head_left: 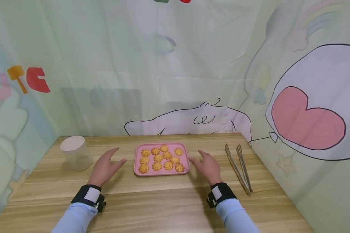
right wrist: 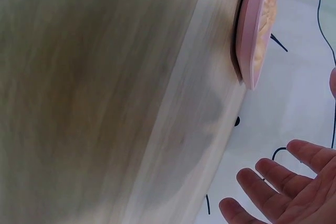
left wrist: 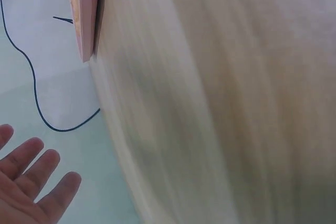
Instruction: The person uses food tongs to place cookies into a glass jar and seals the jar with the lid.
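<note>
A pink tray (head_left: pixel 160 173) lies on the wooden table with several swirled, golden cookies (head_left: pixel 167 155) spread over it. My left hand (head_left: pixel 105 167) is held to the left of the tray, apart from it, fingers spread and holding nothing. On the other side my right hand (head_left: pixel 207 166) has its fingertips close to the tray's right edge, and its palm is bare. Both wrist views show extended fingers, with the tray's side (left wrist: pixel 88 19) beyond the left hand and the tray's rim (right wrist: pixel 247 35) beyond the right.
Left of my left hand stands a clear plastic jar (head_left: pixel 79 157) with a whitish lid (head_left: pixel 72 143). Metal tongs (head_left: pixel 239 171) lie spread on the table right of my right hand. A printed curtain (head_left: pixel 192 64) hangs behind the table's far edge.
</note>
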{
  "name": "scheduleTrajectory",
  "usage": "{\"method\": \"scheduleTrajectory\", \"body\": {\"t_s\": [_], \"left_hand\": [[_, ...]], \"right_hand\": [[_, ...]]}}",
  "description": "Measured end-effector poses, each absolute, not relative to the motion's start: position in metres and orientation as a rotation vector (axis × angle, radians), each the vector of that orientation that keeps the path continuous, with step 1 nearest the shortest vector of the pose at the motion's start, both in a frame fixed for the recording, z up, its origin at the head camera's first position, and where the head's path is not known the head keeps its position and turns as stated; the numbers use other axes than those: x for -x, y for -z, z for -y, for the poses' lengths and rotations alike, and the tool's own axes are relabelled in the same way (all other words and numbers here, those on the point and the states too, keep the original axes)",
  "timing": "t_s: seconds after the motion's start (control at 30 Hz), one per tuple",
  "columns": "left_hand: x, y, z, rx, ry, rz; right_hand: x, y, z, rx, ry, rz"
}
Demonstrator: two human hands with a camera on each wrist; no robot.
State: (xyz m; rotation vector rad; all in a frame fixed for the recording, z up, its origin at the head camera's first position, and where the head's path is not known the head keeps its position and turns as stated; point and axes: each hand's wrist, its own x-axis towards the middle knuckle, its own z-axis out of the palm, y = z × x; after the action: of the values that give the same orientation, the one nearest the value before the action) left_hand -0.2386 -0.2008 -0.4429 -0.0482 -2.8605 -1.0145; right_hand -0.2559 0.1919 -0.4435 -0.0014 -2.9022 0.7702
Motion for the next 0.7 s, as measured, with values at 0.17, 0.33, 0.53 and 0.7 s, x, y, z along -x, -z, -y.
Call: {"method": "scheduleTrajectory", "body": {"t_s": [0.17, 0.33, 0.53, 0.7], "left_hand": [[0.232, 0.446, 0.208, -0.029, 1.07, 2.817], [0.228, 0.45, 0.217, -0.13, 1.164, 2.71], [0.226, 0.456, 0.228, -0.274, 1.272, 2.54], [0.223, 0.46, 0.236, -0.475, 1.254, 2.393]], "right_hand": [[0.252, 0.444, -0.191, 0.047, -0.824, 2.896], [0.249, 0.445, -0.191, 0.081, -0.874, 2.885], [0.249, 0.448, -0.191, 0.108, -0.874, 2.887], [0.25, 0.448, -0.189, 0.135, -0.885, 2.896]]}}
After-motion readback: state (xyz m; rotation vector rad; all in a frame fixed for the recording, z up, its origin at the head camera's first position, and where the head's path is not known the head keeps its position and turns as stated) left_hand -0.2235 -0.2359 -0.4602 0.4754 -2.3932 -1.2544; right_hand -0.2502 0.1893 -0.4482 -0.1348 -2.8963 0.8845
